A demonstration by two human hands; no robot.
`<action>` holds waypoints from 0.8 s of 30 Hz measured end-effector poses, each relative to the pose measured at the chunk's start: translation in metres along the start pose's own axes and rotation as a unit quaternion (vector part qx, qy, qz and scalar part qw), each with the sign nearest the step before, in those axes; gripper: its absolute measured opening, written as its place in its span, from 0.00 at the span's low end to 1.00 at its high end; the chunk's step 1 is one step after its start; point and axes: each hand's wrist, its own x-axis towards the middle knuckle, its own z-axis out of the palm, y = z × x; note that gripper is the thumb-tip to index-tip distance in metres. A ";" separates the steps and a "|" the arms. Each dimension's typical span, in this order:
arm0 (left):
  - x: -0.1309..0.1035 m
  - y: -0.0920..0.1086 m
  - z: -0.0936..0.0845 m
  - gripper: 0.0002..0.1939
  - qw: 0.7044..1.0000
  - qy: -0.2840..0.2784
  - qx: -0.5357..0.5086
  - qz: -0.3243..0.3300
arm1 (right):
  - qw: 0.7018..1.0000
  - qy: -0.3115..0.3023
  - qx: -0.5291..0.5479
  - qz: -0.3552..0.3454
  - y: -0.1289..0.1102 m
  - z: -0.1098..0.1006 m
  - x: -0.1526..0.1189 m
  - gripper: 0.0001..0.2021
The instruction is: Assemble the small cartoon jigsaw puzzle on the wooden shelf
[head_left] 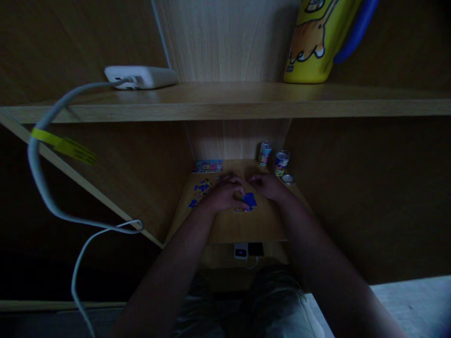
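Note:
Blue joined puzzle pieces [250, 200] lie on the wooden desk surface [246, 230], between my two hands. My left hand [228, 191] is over the desk, just left of these pieces, with thumb and fingers apart and curved; nothing shows between them. To the upper right of the blue pieces is my right hand [267, 185], its fingers bent together low over the desk; what they hold, if anything, is too small and dark to tell. Loose puzzle pieces [202, 188] are scattered left of my left hand.
A colourful picture card [207, 166] lies at the back left. Two printed cans [265, 153] [281, 162] and a round lid [287, 179] are at the back right. Above, a shelf [225, 111] bears a white charger [141, 77] with a cable and a yellow cup [310, 51].

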 end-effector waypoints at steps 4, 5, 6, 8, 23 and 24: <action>-0.001 -0.010 0.001 0.21 0.999 0.033 0.009 -0.024 | 0.999 -0.030 -0.028 0.010 -0.002 -0.002 -0.003 0.13; -0.001 -0.011 0.002 0.21 0.999 0.035 0.011 -0.029 | 0.999 -0.035 -0.032 0.009 -0.003 -0.002 -0.003 0.14; -0.001 -0.012 0.002 0.21 0.999 0.037 0.014 -0.033 | 0.999 -0.039 -0.034 0.005 -0.003 -0.001 -0.003 0.15; -0.001 -0.012 0.002 0.22 0.998 0.042 0.022 -0.040 | 0.998 -0.047 -0.027 -0.006 -0.002 0.000 -0.003 0.13; 0.002 -0.019 0.008 0.22 0.999 0.035 0.009 -0.040 | 0.995 -0.089 0.053 0.001 -0.001 0.004 -0.002 0.05; 0.002 -0.020 0.008 0.23 0.999 0.034 0.002 -0.040 | 0.994 -0.093 0.054 0.001 0.000 0.005 -0.002 0.05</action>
